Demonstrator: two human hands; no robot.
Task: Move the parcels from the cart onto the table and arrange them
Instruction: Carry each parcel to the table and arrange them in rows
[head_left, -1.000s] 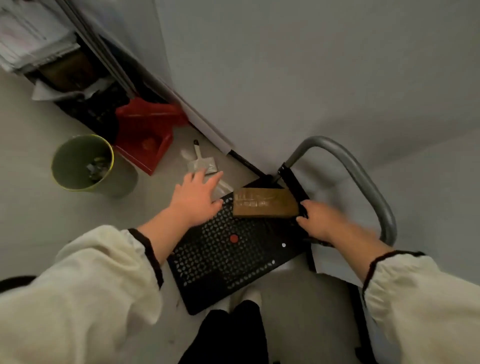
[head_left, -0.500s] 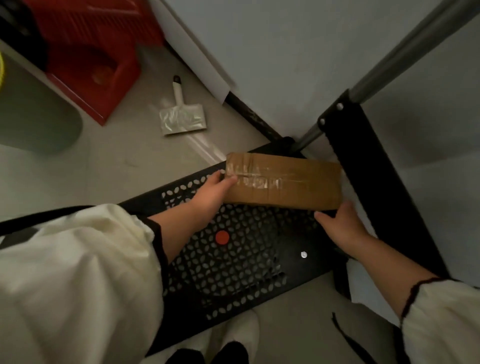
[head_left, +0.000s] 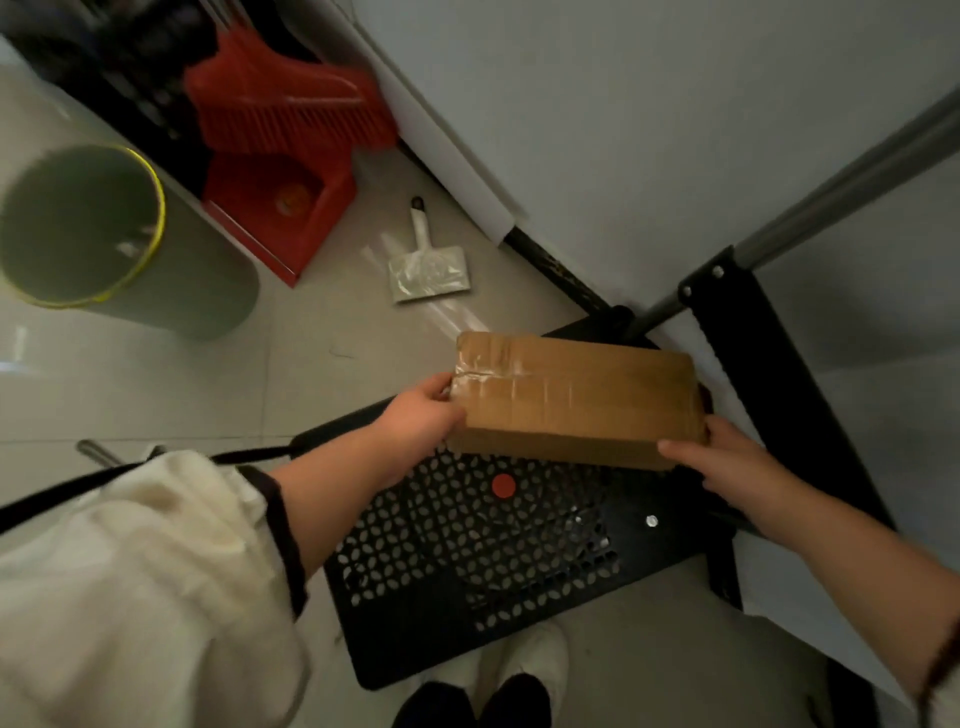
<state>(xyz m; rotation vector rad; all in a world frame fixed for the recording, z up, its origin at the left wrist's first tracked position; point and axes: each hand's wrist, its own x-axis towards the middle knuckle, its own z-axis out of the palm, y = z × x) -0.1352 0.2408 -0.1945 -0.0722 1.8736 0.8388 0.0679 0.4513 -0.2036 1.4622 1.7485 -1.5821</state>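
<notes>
1. Black perforated metal formed the cart (head_left: 467, 571) deck, which spread out below and nearer than the two gripping hands. Its grey handle tube (head_left: 831, 192) rose away past the right-hand grip.
2. Up and to the left, well apart from the left-hand grip, stood a green bin (head_left: 182, 291) with a yellow rim.
3. Beyond the left-hand grip, beside the bin, a red dustpan (head_left: 280, 218) lay with a red broom (head_left: 280, 109) over its far end.
4. Between the two grips was the parcel (head_left: 576, 395), a brown cardboard box with clear tape across its left part. It sat over the far end of the deck, lengthwise from hand to hand. Whether its underside touched the deck could not be told.
5. The left hand (head_left: 421, 421) clasped the parcel's left end, thumb on the top edge by the tape and fingers curled round the end below.
6. The right hand (head_left: 727, 462) clasped the near right corner, thumb laid along the front face; its fingers went behind the end and were hidden.
7. Directly under the person, nearer than both grips, pale shoes (head_left: 524, 670) showed at the deck's edge.
8. Just beyond the left-hand grip, a small plastic-wrapped scraper (head_left: 428, 270) lay on the floor.
9. Below the parcel, midway between the grips, a red dot (head_left: 503, 486) marked the deck.
</notes>
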